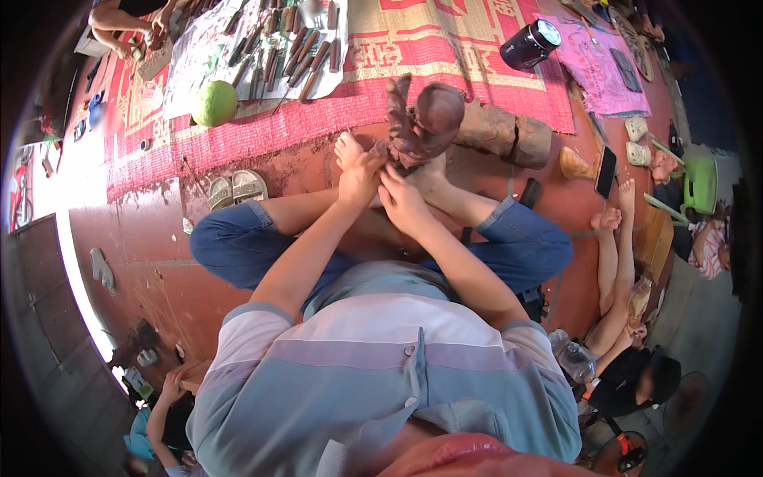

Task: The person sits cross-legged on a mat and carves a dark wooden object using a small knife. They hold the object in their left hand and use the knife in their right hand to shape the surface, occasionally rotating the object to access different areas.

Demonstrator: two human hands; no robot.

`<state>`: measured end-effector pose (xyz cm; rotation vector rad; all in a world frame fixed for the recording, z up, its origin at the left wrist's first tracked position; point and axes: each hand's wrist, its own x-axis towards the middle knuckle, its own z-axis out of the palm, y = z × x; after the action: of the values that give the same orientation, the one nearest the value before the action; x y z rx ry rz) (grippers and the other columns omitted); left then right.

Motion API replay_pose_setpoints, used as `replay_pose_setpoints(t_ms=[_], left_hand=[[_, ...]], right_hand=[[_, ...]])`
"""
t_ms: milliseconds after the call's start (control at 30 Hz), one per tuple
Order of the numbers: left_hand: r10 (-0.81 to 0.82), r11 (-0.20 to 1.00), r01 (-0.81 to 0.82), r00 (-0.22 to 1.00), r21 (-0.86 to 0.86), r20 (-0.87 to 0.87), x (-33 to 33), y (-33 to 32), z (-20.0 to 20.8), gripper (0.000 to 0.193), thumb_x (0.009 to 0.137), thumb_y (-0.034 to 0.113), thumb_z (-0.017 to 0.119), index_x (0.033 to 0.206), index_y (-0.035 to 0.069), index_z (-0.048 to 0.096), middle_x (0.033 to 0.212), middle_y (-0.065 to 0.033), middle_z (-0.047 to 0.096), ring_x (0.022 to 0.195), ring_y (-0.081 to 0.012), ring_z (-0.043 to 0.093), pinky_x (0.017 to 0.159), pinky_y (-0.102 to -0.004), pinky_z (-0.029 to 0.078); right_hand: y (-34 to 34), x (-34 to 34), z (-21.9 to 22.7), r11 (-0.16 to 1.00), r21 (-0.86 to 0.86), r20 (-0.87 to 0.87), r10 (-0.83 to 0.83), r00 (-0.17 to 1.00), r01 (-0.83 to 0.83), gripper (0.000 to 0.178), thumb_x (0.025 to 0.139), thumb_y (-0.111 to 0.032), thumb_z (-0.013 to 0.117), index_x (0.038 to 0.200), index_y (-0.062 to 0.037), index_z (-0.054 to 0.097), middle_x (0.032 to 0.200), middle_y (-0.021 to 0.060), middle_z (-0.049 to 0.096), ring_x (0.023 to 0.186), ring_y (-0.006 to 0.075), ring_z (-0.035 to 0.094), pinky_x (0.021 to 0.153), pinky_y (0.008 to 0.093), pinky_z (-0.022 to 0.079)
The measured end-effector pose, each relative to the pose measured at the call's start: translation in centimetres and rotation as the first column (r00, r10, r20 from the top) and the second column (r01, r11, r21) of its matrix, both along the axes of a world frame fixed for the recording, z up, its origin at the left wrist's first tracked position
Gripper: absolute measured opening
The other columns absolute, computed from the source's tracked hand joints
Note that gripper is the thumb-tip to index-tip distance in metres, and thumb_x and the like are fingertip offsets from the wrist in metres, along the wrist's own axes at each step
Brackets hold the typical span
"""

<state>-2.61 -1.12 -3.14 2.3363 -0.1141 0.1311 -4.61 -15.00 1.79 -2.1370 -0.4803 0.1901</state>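
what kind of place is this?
Probably an informal woodcarving workshop set up on the floor. A row of chisels lies on a woven mat, the person's left hand and right hand rest at a dark carved wooden figure, and a rough log lies beside it.

The person sat cross-legged on the floor, knees spread wide to either side and bare feet drawn in ahead. Both forearms reached forward from the lower part of the view, bare below short sleeves, and converged between the knees. The left hand [359, 176] lay out in front with its fingers curled downward, close to the left foot. The right hand [403, 200] sat just beside it, almost touching, knuckles up and fingers bent. Whether either hand gripped anything could not be told from this angle. Both elbows were slightly bent, the wrists roughly level.
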Motion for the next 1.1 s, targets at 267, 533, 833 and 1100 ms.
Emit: replay_pose_setpoints(t_ms=[267,533,833,1100], left_hand=[[-0.011,0.992,0.024,0.994,0.126,-0.105,2.6,0.9,3.7,0.022,0.077,0.009,0.055,0.096,0.013,0.067,0.096,-0.0076,0.063,0.088,-0.0259,0.061,0.07,-0.0368,0.05],[-0.154,0.979,0.175,0.97,0.105,-0.186,1.6,1.4,5.5,0.021,0.08,0.013,0.054,0.098,0.01,0.065,0.093,-0.0155,0.062,0.082,-0.031,0.062,0.069,-0.0393,0.051],[-0.178,0.975,0.212,0.925,0.066,-0.336,1.0,0.9,4.6,0.025,0.079,0.01,0.054,0.1,0.012,0.066,0.107,-0.0069,0.061,0.094,-0.0283,0.06,0.078,-0.0366,0.05],[-0.164,0.967,0.204,0.957,0.15,-0.241,-0.6,0.7,1.6,0.032,0.08,0.017,0.056,0.112,0.011,0.059,0.112,-0.0094,0.055,0.099,-0.0282,0.058,0.079,-0.0369,0.05]], right_hand=[[1.3,2.7,1.4,0.998,0.014,-0.035,-0.059,0.998,0.059,0.037,0.088,-0.018,0.047,0.114,0.0086,0.052,0.117,0.0313,0.051,0.103,0.0425,0.054,0.089,0.0431,0.044],[1.3,2.5,3.6,0.998,-0.06,-0.207,-0.03,0.978,0.017,0.035,0.088,-0.016,0.05,0.113,0.0082,0.054,0.118,0.0311,0.05,0.108,0.0416,0.051,0.09,0.0413,0.044],[0.8,1.8,4.0,0.999,-0.045,-0.231,-0.036,0.972,0.027,0.032,0.087,-0.013,0.049,0.111,0.0064,0.055,0.115,0.0291,0.053,0.1,0.0422,0.054,0.084,0.0433,0.047],[0.4,-0.2,1.0,0.998,-0.046,-0.074,-0.055,0.996,0.051,0.032,0.086,-0.014,0.049,0.108,0.0083,0.057,0.116,0.032,0.051,0.101,0.0418,0.055,0.088,0.0434,0.046]])
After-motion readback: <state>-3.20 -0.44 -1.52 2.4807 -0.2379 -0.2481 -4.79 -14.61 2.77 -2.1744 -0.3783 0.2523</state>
